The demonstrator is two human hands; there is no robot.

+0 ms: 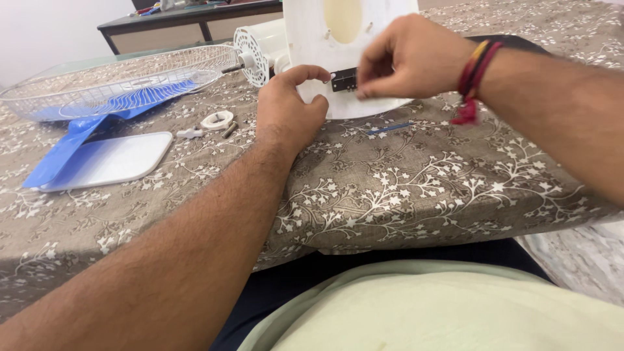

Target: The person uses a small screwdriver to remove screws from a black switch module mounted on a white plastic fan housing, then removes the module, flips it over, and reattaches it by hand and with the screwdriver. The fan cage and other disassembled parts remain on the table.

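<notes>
— Fan base [311,39], white and flat, stands tilted up on its edge at the far side of the bed, and we work on the small black part [344,79] fixed near its lower edge.

— How do we handle this well?

— We judge it best to keep the base braced so it cannot rock, and to move the small part with fingertips only, gently.

— And our grip?

— Our left hand [289,104] curls against the base, thumb and forefinger nearly closed at the edge just beside the black part. Our right hand [406,58] pinches narrow on that part from the other side; what sits between the fingertips we cannot tell.

— What lies around us?

— A wire fan guard [117,81] over blue blades [84,127], a white ring [217,119] and small screws [229,129] on the patterned bedsheet [390,188].
</notes>
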